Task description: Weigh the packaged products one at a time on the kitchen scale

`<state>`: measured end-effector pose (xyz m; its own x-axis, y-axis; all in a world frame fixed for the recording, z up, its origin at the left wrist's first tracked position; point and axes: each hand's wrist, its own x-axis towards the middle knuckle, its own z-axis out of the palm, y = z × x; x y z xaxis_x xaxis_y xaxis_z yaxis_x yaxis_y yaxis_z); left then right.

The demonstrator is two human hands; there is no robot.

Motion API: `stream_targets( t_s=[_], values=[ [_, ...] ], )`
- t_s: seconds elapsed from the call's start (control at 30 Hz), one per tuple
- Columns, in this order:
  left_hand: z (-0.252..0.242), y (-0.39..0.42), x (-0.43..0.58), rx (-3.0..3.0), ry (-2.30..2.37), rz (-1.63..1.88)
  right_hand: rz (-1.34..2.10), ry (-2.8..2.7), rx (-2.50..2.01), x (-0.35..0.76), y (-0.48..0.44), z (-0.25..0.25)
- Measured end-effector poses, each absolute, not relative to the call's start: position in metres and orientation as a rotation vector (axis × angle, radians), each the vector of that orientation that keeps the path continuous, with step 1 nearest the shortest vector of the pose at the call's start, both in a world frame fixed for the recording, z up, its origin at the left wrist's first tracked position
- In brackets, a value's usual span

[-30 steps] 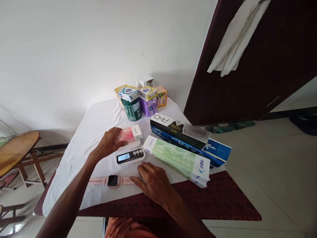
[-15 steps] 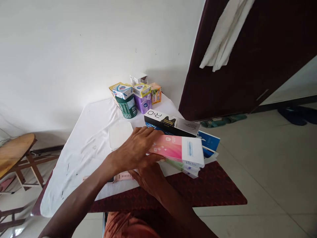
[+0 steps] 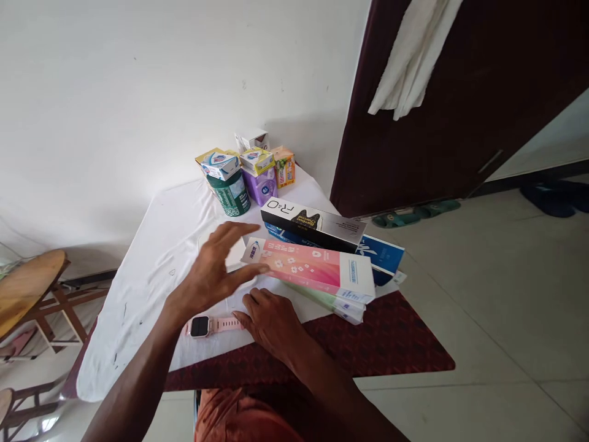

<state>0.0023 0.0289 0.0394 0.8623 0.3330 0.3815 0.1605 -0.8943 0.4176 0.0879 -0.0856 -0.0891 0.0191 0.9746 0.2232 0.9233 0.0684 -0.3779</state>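
Note:
A long pink and white box (image 3: 313, 267) lies on top of a green and white box (image 3: 338, 302), beside a black box marked R&O (image 3: 313, 224) and a blue box (image 3: 384, 258). My left hand (image 3: 216, 273) hovers just left of the pink box's end, fingers spread, holding nothing. It partly hides a white kitchen scale (image 3: 239, 255). My right hand (image 3: 271, 322) rests flat on the white cloth, its fingers touching the strap of a pink smartwatch (image 3: 202, 326).
At the table's far end stand a green can (image 3: 230, 193), a purple container (image 3: 263, 184), several small soap boxes and an orange carton (image 3: 285, 167). A dark door (image 3: 460, 123) with a white cloth hung over it stands right. A wooden table (image 3: 27, 285) is left.
My left hand lifted the pink box off the scale, carried it right, laid it on the green box and let go. The view shifted slightly.

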Motion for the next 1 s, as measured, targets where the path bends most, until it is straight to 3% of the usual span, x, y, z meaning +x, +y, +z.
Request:
stream_targets(
  t_s=[0.13,0.27,0.43,0.63,0.83,1.0],
  values=[
    [0.038,0.04,-0.027,2.614,0.619,0.786,0.127,-1.931,-1.866,0.088,-0.088,-0.089],
    [0.036,0.038,-0.02,2.634,0.492,0.746,0.089,-1.922,-1.857,0.088,-0.087,-0.093],
    [0.032,0.019,0.025,2.773,0.151,0.476,0.031,-1.887,-1.865,0.086,-0.083,-0.104],
    [0.029,0.016,0.047,2.924,0.167,0.137,-0.009,-1.868,-1.836,0.086,-0.084,-0.11],
    [0.047,0.046,-0.006,2.844,0.318,0.389,-0.055,-1.875,-1.76,0.087,-0.086,-0.104],
    [0.049,0.089,-0.051,2.864,0.743,0.494,-0.109,-1.866,-1.73,0.087,-0.086,-0.103]
  ],
)
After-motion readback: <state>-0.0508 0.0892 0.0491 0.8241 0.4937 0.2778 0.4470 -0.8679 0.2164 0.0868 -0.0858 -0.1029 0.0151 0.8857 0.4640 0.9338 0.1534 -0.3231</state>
